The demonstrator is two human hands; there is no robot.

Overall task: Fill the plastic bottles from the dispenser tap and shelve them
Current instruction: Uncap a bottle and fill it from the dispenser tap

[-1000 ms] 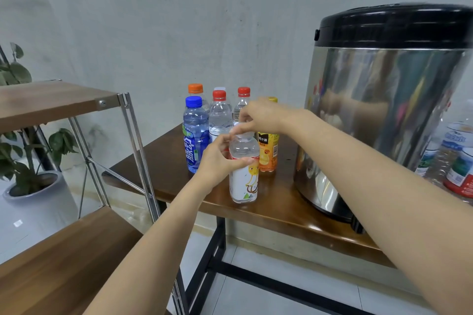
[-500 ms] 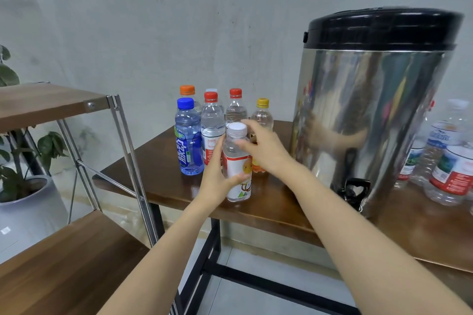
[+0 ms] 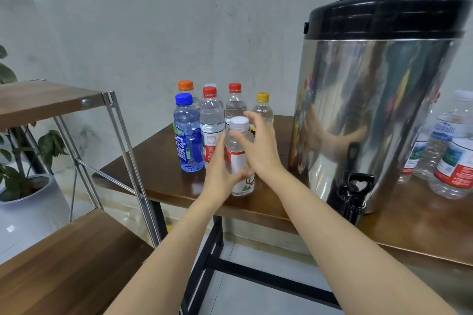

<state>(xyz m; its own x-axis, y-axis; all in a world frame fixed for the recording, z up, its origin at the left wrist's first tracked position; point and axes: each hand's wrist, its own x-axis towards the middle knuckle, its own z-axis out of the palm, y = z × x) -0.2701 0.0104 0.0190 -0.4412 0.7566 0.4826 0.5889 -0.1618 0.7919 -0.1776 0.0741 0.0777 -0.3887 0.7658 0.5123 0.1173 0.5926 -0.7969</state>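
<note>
A clear bottle with a white cap (image 3: pixel 238 140) and a red-and-white label stands on the dark wooden table (image 3: pixel 179 186). My left hand (image 3: pixel 220 174) grips its body from the left. My right hand (image 3: pixel 261 146) hovers just right of the cap with fingers spread, holding nothing. Behind stand several capped bottles: a blue one (image 3: pixel 186 135), red-capped ones (image 3: pixel 211 120), an orange-capped one (image 3: pixel 186 86) and a yellow-capped one (image 3: pixel 263 106). The steel dispenser (image 3: pixel 371 110) with a black lid stands to the right, its black tap (image 3: pixel 354 192) at the table's front edge.
A wood-and-metal shelf unit (image 3: pixel 64 250) stands at the left, with an upper board (image 3: pixel 43 97) and a lower one. A potted plant (image 3: pixel 23 186) is behind it. More clear bottles (image 3: pixel 453 161) stand right of the dispenser. Grey wall behind.
My right hand has come off the white cap and opened beside the bottle. My left hand keeps its grip on the bottle. The view has shifted, revealing the tap.
</note>
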